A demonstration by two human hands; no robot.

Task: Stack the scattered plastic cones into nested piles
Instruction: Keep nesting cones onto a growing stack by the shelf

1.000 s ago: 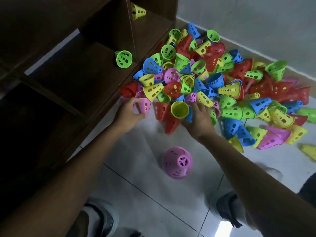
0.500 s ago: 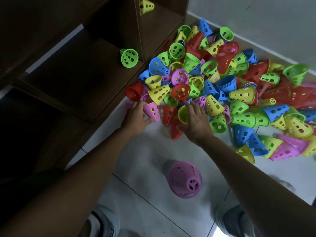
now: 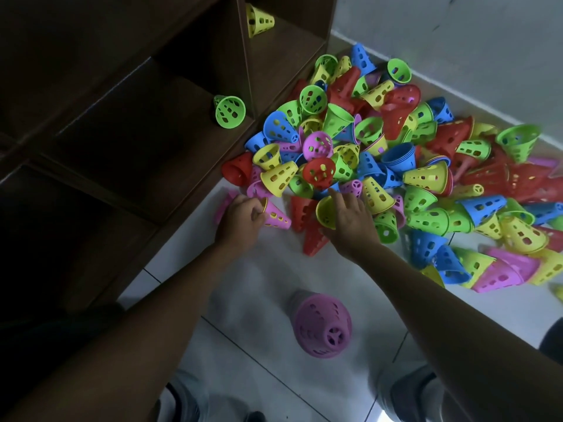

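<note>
A big heap of perforated plastic cones (image 3: 396,166) in red, yellow, green, blue and pink covers the floor against the wall. My left hand (image 3: 240,219) grips a pink cone (image 3: 277,216) by its wide rim at the heap's near left edge. My right hand (image 3: 348,222) lies with fingers stretched over a yellow cone (image 3: 325,213), fingertips close to a small pink cone (image 3: 352,187). A nested pile of pink cones (image 3: 323,325) stands alone on the tiles, nearer to me, between my forearms.
A dark wooden shelf unit (image 3: 146,141) runs along the left; a green cone (image 3: 230,111) and a yellow cone (image 3: 259,19) lie in its compartments. A grey wall (image 3: 457,41) bounds the heap at the back. My shoes (image 3: 408,394) show at the bottom.
My right hand has slid over the yellow cone at the heap's edge. My left hand keeps its hold on the pink cone and has barely shifted. The pink pile stays put.
</note>
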